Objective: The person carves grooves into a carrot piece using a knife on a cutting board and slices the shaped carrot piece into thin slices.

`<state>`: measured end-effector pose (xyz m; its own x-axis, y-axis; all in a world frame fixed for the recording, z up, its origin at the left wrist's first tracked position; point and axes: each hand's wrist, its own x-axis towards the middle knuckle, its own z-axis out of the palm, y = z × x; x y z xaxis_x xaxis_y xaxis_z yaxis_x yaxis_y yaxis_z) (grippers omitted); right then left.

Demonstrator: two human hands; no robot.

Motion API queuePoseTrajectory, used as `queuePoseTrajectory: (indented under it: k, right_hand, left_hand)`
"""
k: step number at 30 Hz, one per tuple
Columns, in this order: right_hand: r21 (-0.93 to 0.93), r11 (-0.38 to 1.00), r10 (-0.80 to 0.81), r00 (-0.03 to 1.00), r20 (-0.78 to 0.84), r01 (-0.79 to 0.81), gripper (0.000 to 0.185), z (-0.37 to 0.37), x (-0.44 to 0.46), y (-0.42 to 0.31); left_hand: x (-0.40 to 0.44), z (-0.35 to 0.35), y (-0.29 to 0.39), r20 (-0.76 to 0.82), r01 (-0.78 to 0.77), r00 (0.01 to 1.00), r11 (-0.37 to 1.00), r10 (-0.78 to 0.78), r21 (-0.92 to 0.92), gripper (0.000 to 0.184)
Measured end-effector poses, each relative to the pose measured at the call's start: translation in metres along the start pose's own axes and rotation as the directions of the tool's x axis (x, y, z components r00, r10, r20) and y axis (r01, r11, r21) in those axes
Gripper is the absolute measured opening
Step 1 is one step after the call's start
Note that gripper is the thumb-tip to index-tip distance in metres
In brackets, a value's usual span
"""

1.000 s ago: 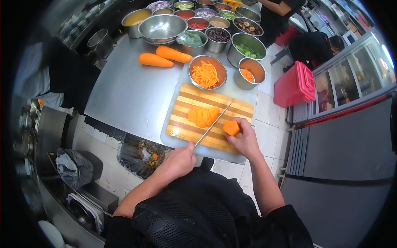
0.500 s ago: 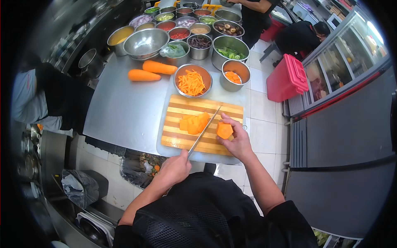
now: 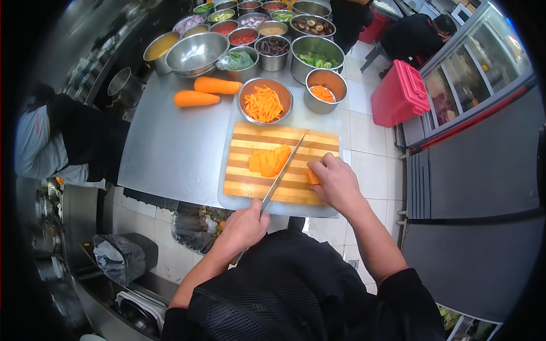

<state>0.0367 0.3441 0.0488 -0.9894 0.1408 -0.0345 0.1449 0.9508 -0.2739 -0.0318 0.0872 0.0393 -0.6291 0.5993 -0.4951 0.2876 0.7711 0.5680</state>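
My left hand (image 3: pixel 245 230) is closed round the handle of a kitchen knife (image 3: pixel 284 171), whose blade slants up and to the right over a striped wooden cutting board (image 3: pixel 242 183). Left of the blade lies a small pile of carrot slices (image 3: pixel 268 161). At the board's right edge my right hand (image 3: pixel 339 181) grips a carrot chunk (image 3: pixel 313 177), mostly covered by the fingers. Just beyond the board stands a metal bowl (image 3: pixel 242 95) holding carrot strips (image 3: pixel 264 104). Two whole peeled carrots (image 3: pixel 196 99) lie to its left.
A metal pot (image 3: pixel 324 108) with carrot pieces stands at the table's right edge. Several metal containers and a colander (image 3: pixel 197 55) crowd the back of the steel table (image 3: pixel 165 148). A red bin (image 3: pixel 398 96) stands on the floor. Other people are at the left and far right.
My right hand has turned over the carrot chunk, fingers now curled on top, and shifted slightly right. The knife stays in nearly the same place, and the view has shifted a little.
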Motion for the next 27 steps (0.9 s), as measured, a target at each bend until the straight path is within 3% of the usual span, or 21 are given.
queuePoseTrajectory:
  k: [3,6,9,12,18,27]
  right_hand:
    - [-0.035,0.997,-0.067,0.995,0.072,0.070,0.059,0.017,0.007,0.005]
    - [0.187,0.982,-0.015,1.000,0.016,0.012,0.061,0.007,0.003,0.002]
    - [0.504,0.843,0.231,0.973,-0.025,-0.188,0.055,0.014,-0.006,0.003]
    - [0.549,0.793,0.313,0.950,0.007,-0.265,0.045,0.026,-0.008,0.006]
    - [0.532,0.846,0.174,0.956,-0.235,-0.023,0.036,0.039,-0.008,0.010]
    - [0.484,0.875,0.136,0.962,-0.235,-0.005,0.034,0.038,-0.004,0.011]
  left_hand:
    - [0.002,0.000,0.003,-0.006,0.030,1.000,0.998,-0.031,-0.057,0.036]
    - [0.001,-0.002,0.009,-0.019,0.016,1.000,0.996,-0.018,-0.087,0.033]
    - [0.001,-0.002,0.014,-0.038,-0.053,0.998,0.994,0.049,-0.098,0.028]
    - [0.001,-0.001,0.020,-0.052,-0.123,0.991,0.990,0.119,-0.073,0.024]
    - [0.000,-0.003,0.032,-0.038,-0.179,0.983,0.984,0.180,0.011,0.018]
    - [-0.006,-0.006,0.035,-0.019,-0.149,0.988,0.986,0.151,0.075,0.017]
